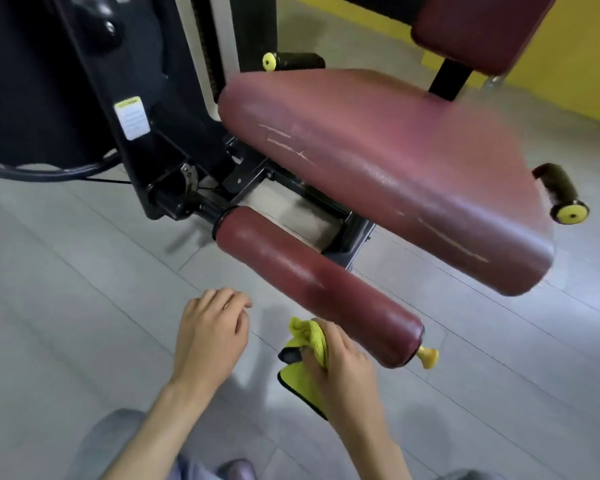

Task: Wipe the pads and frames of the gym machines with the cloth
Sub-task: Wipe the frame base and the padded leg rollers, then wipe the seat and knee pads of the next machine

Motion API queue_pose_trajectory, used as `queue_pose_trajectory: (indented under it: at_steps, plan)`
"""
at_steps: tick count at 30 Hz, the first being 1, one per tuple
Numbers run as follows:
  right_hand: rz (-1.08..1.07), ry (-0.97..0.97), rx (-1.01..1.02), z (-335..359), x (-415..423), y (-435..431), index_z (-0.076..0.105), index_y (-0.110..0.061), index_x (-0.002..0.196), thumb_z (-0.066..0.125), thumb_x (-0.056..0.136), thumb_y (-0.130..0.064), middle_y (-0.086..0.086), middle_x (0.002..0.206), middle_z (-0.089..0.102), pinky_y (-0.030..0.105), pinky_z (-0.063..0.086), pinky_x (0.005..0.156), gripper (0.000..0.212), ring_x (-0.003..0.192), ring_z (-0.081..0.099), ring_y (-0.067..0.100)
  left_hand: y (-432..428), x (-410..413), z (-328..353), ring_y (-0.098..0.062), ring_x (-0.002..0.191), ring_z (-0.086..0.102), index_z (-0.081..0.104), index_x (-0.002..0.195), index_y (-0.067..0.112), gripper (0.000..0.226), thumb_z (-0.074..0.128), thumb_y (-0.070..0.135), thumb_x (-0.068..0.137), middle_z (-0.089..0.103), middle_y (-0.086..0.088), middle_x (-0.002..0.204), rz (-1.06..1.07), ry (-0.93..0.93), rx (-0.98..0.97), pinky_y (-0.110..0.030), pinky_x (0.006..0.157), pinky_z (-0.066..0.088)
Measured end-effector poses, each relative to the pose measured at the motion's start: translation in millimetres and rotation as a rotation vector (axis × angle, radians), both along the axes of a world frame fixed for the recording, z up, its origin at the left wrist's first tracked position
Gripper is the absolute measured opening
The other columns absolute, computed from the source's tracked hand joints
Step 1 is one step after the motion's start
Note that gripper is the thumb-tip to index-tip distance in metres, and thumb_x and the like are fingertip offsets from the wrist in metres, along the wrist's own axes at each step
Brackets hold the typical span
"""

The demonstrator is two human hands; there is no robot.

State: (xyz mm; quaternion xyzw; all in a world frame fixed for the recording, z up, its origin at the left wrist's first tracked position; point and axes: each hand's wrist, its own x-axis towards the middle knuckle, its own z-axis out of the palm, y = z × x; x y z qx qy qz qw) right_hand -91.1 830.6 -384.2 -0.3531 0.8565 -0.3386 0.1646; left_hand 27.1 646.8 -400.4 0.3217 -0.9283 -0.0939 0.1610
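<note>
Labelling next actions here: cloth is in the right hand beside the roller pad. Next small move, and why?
Probably lift the right hand with the yellow cloth onto the near end of the maroon roller pad and start wiping. The cloth is bunched in that hand just short of the pad; the left hand is open and free.

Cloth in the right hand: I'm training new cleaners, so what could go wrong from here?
The cloth is bunched in the right hand with a corner hanging, so it may wipe only a narrow strip of the roller pad. The left hand holds nothing, so that pad might turn under pressure. The seat pad has cracked lines that could snag the cloth.
</note>
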Motion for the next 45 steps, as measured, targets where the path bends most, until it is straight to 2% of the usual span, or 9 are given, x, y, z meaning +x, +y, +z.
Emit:
queue_pose_trajectory:
  at_steps: [9,17,20,24,29,32,37,40,45]
  plan:
    - [0.006,-0.077,0.078,225,21,46,0.058,-0.045,0.118,0.066,0.091,-0.039,-0.027,0.107,0.067,0.030,0.052,0.070,0.029,0.090,0.064,0.008,47,37,237,-0.019,0.078,0.057,0.064,0.086,0.024,0.024,0.041,0.021,0.090,0.062,0.012,0.086,0.084,-0.047,0.196,-0.037,0.063,0.049]
    - [-0.042,-0.133,0.084,398,45,84,0.063,-0.039,0.114,0.072,0.091,-0.028,-0.020,0.091,0.068,0.036,0.051,0.069,0.027,0.081,0.067,0.018,101,83,417,-0.015,0.079,0.060,0.064,0.091,0.025,0.013,0.055,0.016,0.091,0.063,0.014,0.087,0.087,-0.088,0.187,-0.035,0.064,0.050]
    - [0.010,-0.130,0.073,435,51,89,0.063,-0.042,0.112,0.070,0.091,-0.029,-0.027,0.097,0.067,0.035,0.051,0.072,0.026,0.082,0.062,0.005,117,113,448,-0.014,0.079,0.061,0.066,0.094,0.026,0.015,0.065,0.013,0.089,0.063,0.016,0.089,0.095,-0.107,0.195,-0.033,0.065,0.051]
    - [0.134,-0.115,0.060,465,58,83,0.063,-0.050,0.114,0.073,0.086,-0.030,-0.041,0.103,0.062,0.016,0.047,0.070,0.036,0.088,0.056,-0.017,120,156,474,-0.013,0.076,0.062,0.066,0.092,0.028,0.011,0.069,0.018,0.087,0.063,0.016,0.086,0.136,-0.147,0.176,-0.031,0.063,0.048]
    - [0.312,-0.072,0.066,488,78,49,0.057,-0.056,0.121,0.071,0.086,-0.030,-0.039,0.109,0.063,0.026,0.054,0.074,0.046,0.091,0.063,-0.002,93,204,508,-0.016,0.076,0.063,0.066,0.092,0.028,0.014,0.052,0.030,0.092,0.064,0.013,0.086,0.235,-0.141,0.113,-0.033,0.061,0.050]
    - [0.410,-0.021,0.109,501,103,18,0.062,-0.053,0.119,0.070,0.084,-0.034,-0.030,0.106,0.068,0.030,0.056,0.075,0.040,0.087,0.065,0.002,74,232,531,-0.016,0.078,0.063,0.065,0.095,0.027,0.007,0.058,0.026,0.094,0.064,0.013,0.088,0.304,-0.125,0.149,-0.034,0.064,0.051]
    - [0.526,0.171,0.160,518,165,-52,0.064,-0.048,0.118,0.062,0.059,-0.049,-0.027,0.110,0.065,0.027,0.054,0.072,0.059,0.094,0.064,0.007,24,295,550,-0.014,0.081,0.063,0.065,0.097,0.027,0.006,0.059,0.026,0.095,0.065,0.014,0.091,0.362,-0.085,0.164,-0.035,0.067,0.053]
    - [0.507,0.080,0.094,529,204,-96,0.057,-0.054,0.125,0.051,0.077,-0.060,-0.027,0.114,0.066,0.033,0.054,0.081,0.049,0.098,0.065,0.006,-18,340,555,-0.015,0.080,0.062,0.064,0.095,0.028,0.005,0.059,0.028,0.096,0.063,0.014,0.088,0.424,-0.054,0.168,-0.035,0.066,0.052]
    - [0.425,0.076,-0.018,549,284,-178,0.061,-0.059,0.121,0.069,0.090,-0.040,-0.033,0.118,0.064,0.023,0.049,0.086,0.037,0.104,0.062,-0.005,-90,428,567,-0.016,0.088,0.065,0.066,0.102,0.030,0.008,0.059,0.028,0.097,0.065,0.014,0.094,0.434,-0.012,0.233,-0.036,0.072,0.053]
